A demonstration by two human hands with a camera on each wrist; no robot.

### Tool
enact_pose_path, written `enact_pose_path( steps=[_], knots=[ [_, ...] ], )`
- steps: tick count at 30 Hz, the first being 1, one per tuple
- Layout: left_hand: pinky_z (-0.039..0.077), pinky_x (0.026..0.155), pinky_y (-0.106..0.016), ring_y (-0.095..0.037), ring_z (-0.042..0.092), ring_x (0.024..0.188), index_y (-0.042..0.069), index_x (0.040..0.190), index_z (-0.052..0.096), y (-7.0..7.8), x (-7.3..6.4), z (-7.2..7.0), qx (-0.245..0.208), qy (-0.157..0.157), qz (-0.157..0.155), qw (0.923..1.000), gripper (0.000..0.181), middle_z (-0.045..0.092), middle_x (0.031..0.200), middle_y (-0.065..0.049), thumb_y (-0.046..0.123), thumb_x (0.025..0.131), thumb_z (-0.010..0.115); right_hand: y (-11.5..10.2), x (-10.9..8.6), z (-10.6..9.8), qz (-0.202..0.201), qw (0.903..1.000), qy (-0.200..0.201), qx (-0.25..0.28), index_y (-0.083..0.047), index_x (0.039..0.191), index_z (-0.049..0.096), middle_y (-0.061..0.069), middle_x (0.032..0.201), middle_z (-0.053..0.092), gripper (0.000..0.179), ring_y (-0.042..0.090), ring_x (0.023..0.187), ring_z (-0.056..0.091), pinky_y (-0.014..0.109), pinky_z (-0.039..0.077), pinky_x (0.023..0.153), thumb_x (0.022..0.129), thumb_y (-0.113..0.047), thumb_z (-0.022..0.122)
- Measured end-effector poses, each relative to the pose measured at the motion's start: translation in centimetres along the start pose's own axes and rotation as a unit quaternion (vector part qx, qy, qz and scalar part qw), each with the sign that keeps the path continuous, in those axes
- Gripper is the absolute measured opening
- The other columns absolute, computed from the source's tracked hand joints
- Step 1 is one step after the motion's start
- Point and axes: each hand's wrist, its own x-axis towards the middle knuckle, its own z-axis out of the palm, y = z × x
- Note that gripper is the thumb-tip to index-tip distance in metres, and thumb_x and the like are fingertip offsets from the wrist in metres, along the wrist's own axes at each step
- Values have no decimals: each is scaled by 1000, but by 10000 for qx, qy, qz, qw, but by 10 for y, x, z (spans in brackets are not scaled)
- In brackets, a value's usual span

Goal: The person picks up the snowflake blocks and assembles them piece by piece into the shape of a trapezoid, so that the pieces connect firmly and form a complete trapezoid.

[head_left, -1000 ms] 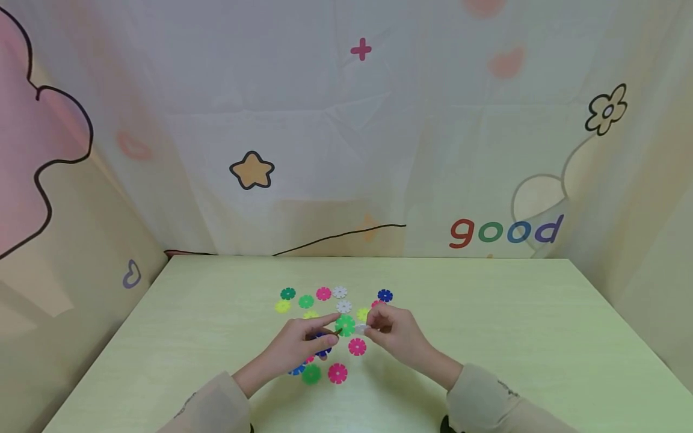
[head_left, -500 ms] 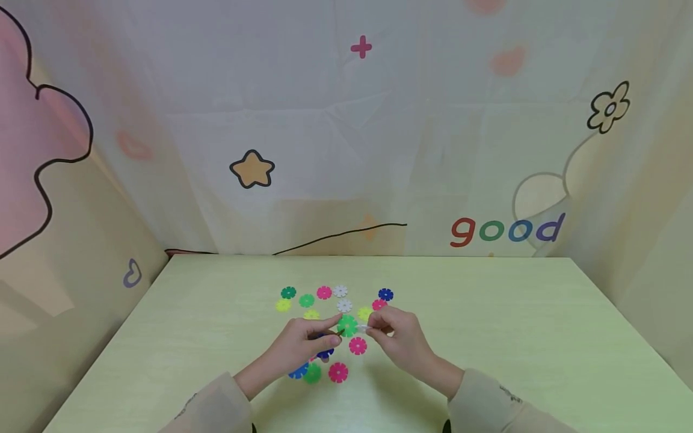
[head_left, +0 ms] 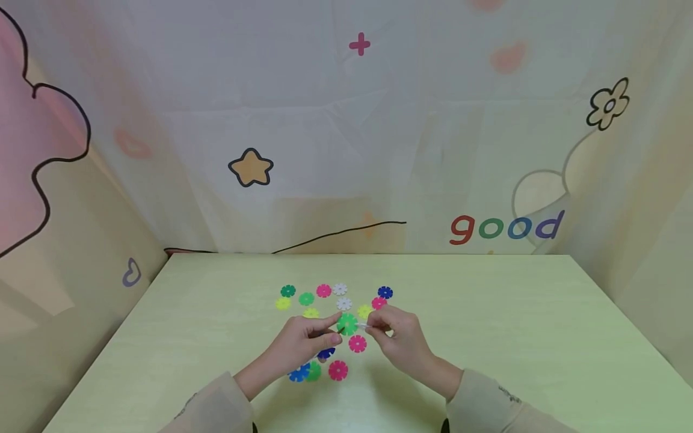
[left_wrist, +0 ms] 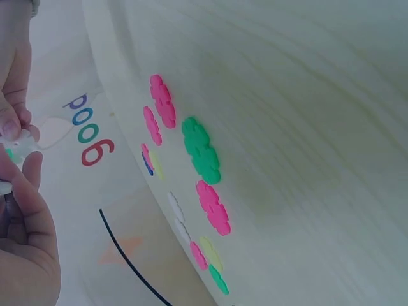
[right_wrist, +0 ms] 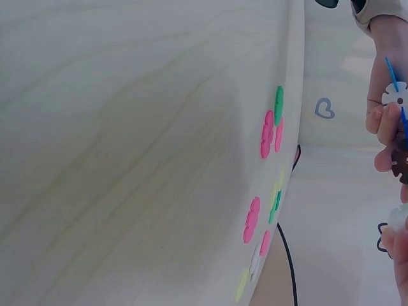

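Note:
In the head view my left hand (head_left: 305,338) holds a cluster of joined notched plastic discs. A bright green disc (head_left: 348,324) stands out at its fingertips, and a dark blue disc (head_left: 326,353) and a lighter blue disc (head_left: 299,373) show below the hand. The right wrist view adds a white disc (right_wrist: 395,95) and a brown disc (right_wrist: 400,164) to this cluster. My right hand (head_left: 399,337) pinches another white disc (head_left: 363,325) between thumb and index finger, its edge right at the green disc's right side. The left palm hides part of the cluster.
On the pale wooden table (head_left: 514,337) lie several flat loose discs. A pink disc (head_left: 357,344) and another pink disc (head_left: 338,370) are nearest the hands; white, yellow, green and dark blue ones (head_left: 385,292) lie behind. A printed curtain (head_left: 325,120) closes off the back.
The white disc in my right hand has turned from showing its face to nearly edge-on against the green disc. The lighter blue disc under my left hand shows more and overlaps a green one.

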Motion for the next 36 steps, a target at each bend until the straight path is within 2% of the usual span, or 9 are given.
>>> enact_pose_path(
  steps=[4,11,19,24,28,36],
  knots=[
    [44,52,-19,-12,57,61,11,125,50,1,-1,-1,-57,-47,-48,10000,51,67,84,-14,33,80,61,1,-1,1,-128,9999,-18,-79,-4,72,60,2,69,61,17,7,61,56,16,50,58,67,10,69],
    [50,65,-20,-18,65,84,9,125,50,0,1,-2,-136,-175,-32,9997,50,68,92,-14,30,81,60,-1,-1,1,-285,9992,-22,-264,-4,70,59,2,68,60,18,6,59,53,14,49,56,66,10,70],
    [51,76,-24,-14,65,84,6,124,50,-1,0,-2,-386,-342,-118,9986,50,68,92,-15,29,82,60,0,-4,1,-723,9966,71,-385,-5,67,58,0,65,58,22,5,57,50,8,44,54,64,13,69],
    [50,76,-25,-14,65,84,6,125,50,0,0,-1,-463,-368,-180,9981,50,68,92,-15,29,82,60,-1,-4,2,-751,9965,119,-347,-5,66,57,0,64,57,24,4,56,48,8,43,54,63,15,69],
    [51,76,-25,-15,65,84,5,125,50,0,-1,-2,-457,-386,-207,9980,50,68,92,-15,29,82,60,-2,-4,0,-636,9975,-48,-302,-5,67,58,0,65,58,22,4,57,50,9,45,54,64,13,70],
    [50,64,-20,-12,64,77,8,123,52,0,0,-2,25,-403,-96,9991,49,69,91,-10,31,80,62,-1,0,-6,-960,9935,-445,-420,-5,70,58,0,66,58,19,6,59,49,9,45,57,66,9,71]
  ],
)
